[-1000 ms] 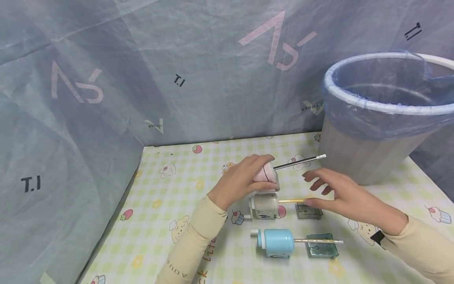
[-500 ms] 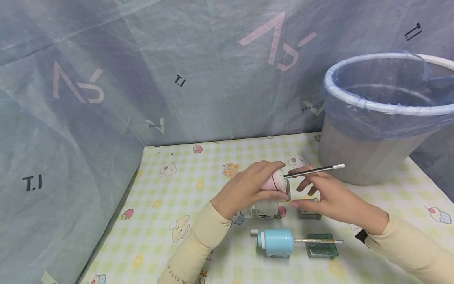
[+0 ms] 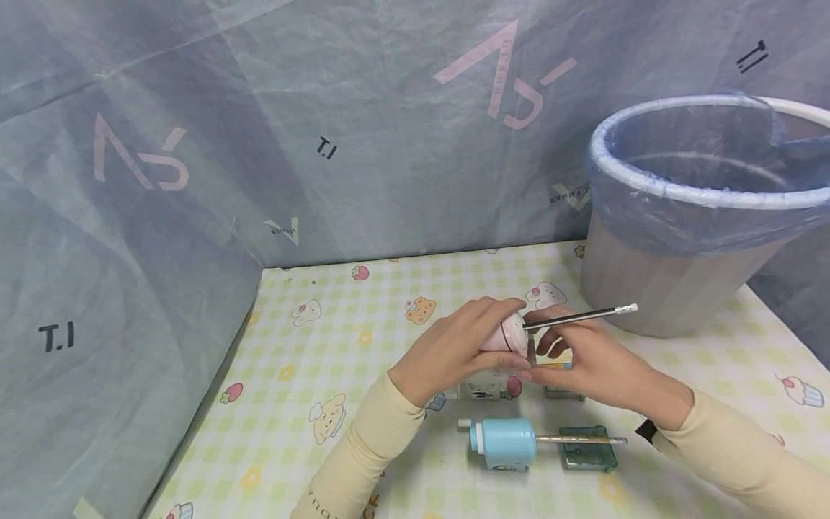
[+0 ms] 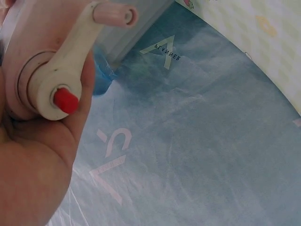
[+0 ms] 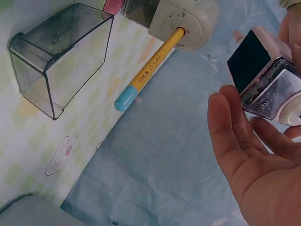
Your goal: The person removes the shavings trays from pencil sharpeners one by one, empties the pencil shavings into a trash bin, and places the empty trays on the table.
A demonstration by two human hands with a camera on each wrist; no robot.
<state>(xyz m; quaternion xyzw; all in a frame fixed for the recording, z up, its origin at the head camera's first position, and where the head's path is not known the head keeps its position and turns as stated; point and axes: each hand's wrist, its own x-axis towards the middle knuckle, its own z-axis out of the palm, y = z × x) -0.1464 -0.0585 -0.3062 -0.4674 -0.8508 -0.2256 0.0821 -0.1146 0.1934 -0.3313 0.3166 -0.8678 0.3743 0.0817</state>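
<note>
My left hand grips a pink crank sharpener a little above the table. A black pencil sticks out of it to the right. In the left wrist view my left hand wraps the sharpener body, and the white crank with its red hub shows. My right hand holds the sharpener's front end between thumb and fingers. The right wrist view shows my right hand pinching the pink sharpener at its clear drawer.
A white sharpener lies below my hands with a yellow pencil in it, beside a clear drawer. Nearer me lie a blue sharpener with a pencil and a green drawer. A lined bin stands at the right.
My left hand carried the pink sharpener with its pencil a little to the right. My right hand moved left from the table and closed round the sharpener's front end.
</note>
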